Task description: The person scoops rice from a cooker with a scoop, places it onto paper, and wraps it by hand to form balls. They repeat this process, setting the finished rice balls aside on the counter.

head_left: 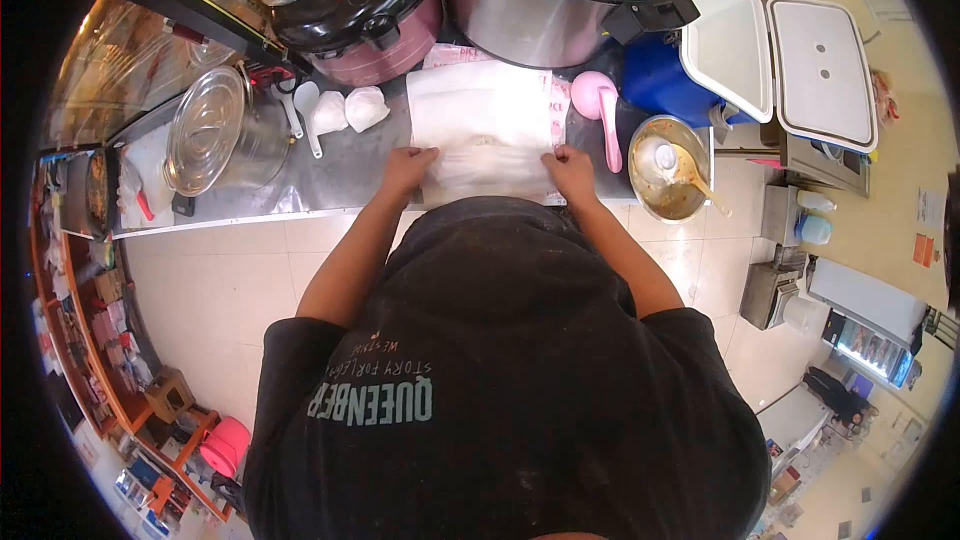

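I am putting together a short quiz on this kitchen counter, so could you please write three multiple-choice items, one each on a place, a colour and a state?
1. Where is the metal bowl with the spoon?
A. left of the lidded steel pot
B. right of the white sheet, beside the pink rice paddle
C. on the floor

2. What colour is the rice paddle?
A. green
B. black
C. pink

3. How is the large rice cooker at the back?
A. open, with white rice showing
B. shut with a lid
C. tipped on its side

Answers: 1 B, the bowl stands at the counter's right end, past the white sheet and the paddle. 2 C, its scoop and handle are pink. 3 A, white rice fills its open top. Meanwhile the left hand and right hand each press a near corner of the sheet.
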The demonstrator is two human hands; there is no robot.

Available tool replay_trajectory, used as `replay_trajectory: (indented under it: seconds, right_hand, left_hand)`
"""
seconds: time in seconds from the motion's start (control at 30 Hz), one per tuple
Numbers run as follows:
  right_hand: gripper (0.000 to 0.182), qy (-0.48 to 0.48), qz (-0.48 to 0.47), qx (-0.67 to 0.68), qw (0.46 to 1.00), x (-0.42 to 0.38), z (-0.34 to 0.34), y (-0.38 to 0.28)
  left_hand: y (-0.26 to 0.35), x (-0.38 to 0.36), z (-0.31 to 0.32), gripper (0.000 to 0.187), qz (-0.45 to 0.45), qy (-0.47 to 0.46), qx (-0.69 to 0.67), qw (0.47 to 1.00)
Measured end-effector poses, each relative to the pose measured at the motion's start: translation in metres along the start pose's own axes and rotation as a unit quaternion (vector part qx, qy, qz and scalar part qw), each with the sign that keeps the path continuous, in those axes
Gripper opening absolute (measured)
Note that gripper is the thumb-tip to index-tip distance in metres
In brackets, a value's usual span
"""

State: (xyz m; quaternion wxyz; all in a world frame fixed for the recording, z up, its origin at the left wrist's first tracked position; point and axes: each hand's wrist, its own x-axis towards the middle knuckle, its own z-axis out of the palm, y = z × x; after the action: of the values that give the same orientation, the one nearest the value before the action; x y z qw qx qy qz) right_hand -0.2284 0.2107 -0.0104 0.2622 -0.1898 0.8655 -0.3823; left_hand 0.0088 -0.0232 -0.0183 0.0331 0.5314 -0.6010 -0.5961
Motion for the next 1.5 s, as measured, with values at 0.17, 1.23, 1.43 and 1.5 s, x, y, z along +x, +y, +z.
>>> replay_trajectory:
  seconds: [0.17, 1.23, 1.43, 1.5]
  right_hand:
    - [0.054, -0.002, -0.194, -0.117, 0.974, 0.029, -0.010, -0.026]
    - [0.009, -0.014, -0.311, -0.044, 0.949, -0.018, -0.036, -0.031]
    - [0.011, 0.018, -0.308, -0.007, 0.951, -0.016, -0.038, -0.027]
    - [0.012, 0.021, -0.317, -0.006, 0.948, -0.012, -0.039, -0.028]
  left_hand:
    - [0.029, 0.013, -0.013, 0.020, 0.267, 0.118, 0.160, 0.943]
    - [0.042, -0.024, -0.066, 0.021, 0.479, -0.006, 0.314, 0.820]
    - [0.123, -0.001, -0.037, 0.047, 0.507, 0.010, 0.268, 0.819]
    - [0.155, -0.015, -0.008, 0.072, 0.501, -0.158, 0.344, 0.778]
